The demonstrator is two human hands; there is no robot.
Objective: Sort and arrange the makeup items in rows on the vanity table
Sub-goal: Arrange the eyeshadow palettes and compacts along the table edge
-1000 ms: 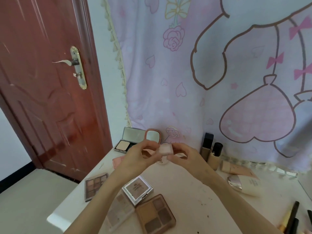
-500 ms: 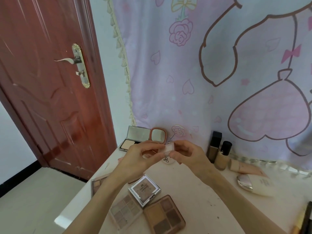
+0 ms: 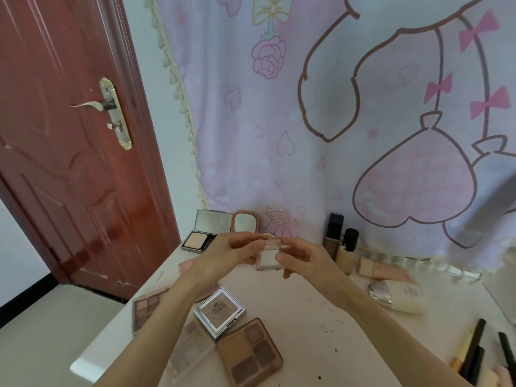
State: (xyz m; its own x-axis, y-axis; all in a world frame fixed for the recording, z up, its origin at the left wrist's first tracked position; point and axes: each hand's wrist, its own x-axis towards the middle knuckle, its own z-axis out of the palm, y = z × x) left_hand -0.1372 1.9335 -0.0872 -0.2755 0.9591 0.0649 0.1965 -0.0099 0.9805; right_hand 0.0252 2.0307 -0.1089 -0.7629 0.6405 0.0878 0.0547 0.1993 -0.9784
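Both hands (image 3: 272,256) pinch small compact (image 3: 268,258) between them

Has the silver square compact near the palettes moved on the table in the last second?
No. The silver square compact still lies against the brown palette, as before; only the camera shifted.

To your left stands a reddish-brown panelled door (image 3: 69,163), shut, with a silver lever handle (image 3: 93,105) on an ornate brass-coloured backplate (image 3: 116,113). Beside its frame you see a strip of pale wall (image 3: 156,113). Ahead of you hangs a lilac cartoon-print cloth (image 3: 335,107) with a cream tasselled edge (image 3: 178,88), showing a pink rose (image 3: 268,57), small hearts, pink bows (image 3: 488,101) and a large pink heart (image 3: 414,180) outlined in brown. Low on your left lies a pale tiled floor (image 3: 42,331), edged by a dark skirting strip (image 3: 25,291)
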